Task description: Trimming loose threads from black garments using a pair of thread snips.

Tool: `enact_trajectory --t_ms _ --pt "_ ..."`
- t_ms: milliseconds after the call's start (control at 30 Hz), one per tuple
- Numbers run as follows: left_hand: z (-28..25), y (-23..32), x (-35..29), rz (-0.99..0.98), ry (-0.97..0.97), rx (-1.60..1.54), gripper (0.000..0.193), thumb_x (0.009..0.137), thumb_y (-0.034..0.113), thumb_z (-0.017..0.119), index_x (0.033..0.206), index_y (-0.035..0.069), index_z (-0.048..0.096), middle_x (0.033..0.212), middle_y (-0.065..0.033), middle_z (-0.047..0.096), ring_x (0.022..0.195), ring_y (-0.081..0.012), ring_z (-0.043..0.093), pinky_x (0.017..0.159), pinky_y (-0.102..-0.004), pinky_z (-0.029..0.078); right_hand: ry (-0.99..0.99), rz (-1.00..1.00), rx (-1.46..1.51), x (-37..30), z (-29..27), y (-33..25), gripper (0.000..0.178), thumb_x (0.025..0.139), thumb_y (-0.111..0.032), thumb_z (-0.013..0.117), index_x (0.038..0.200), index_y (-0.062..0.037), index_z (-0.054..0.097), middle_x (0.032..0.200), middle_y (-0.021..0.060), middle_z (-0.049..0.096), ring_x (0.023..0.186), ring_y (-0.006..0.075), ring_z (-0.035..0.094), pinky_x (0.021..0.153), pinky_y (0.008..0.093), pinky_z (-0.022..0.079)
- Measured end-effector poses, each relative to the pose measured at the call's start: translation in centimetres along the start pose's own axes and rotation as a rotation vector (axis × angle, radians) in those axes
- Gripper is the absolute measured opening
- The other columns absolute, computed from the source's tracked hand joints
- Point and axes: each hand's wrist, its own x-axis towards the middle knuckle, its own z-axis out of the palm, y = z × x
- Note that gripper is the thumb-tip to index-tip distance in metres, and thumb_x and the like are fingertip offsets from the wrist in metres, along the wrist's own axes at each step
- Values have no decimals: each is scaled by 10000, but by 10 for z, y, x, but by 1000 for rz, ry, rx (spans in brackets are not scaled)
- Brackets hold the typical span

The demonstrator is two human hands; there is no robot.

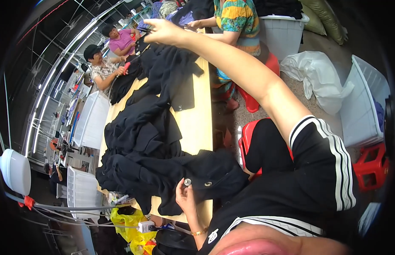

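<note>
**Hand Positions at the Garment Table**

The left hand rests on a black garment lying across the near end of the wooden table. Its fingers are closed in a pinch around a round silver snap button on the fabric. A second metal snap sits just beside it on the same garment. A gold bracelet circles the left wrist.

The right arm extends far across the table toward its far end. The right hand lies over the upper end of a dark garment; the fingers curl down onto the cloth, but the view does not show whether they grip it.

More black garments are piled along the left half of the table, between the two hands.

Surroundings:
- Three other people sit at the far end of the table, their hands on dark fabric.
- White plastic crates stand to the left of the table; another white crate stands to the right.
- Red plastic stools stand on the floor at right.
- A white plastic bag lies on the floor.
- A yellow bag lies near the table's front edge.
</note>
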Motion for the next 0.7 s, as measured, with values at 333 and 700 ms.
enact_trajectory --t_ms 333,700 --pt "1 15 -10 225 32 274 306 845 11 649 1149 31 619 1187 -66 499 844 -98 582 699 -209 468 -79 140 181 -78 31 22 607 787 -82 692 1338 18 459 688 -11 528 566 53 476 510 226 397" --pt "9 27 8 500 145 609 274 811 -22 659 1083 15 652 1061 -158 542 961 -290 569 826 -355 487 -428 580 232 -319 88 38 351 884 -11 605 1233 14 572 1168 84 627 1113 130 541 970 301 423"
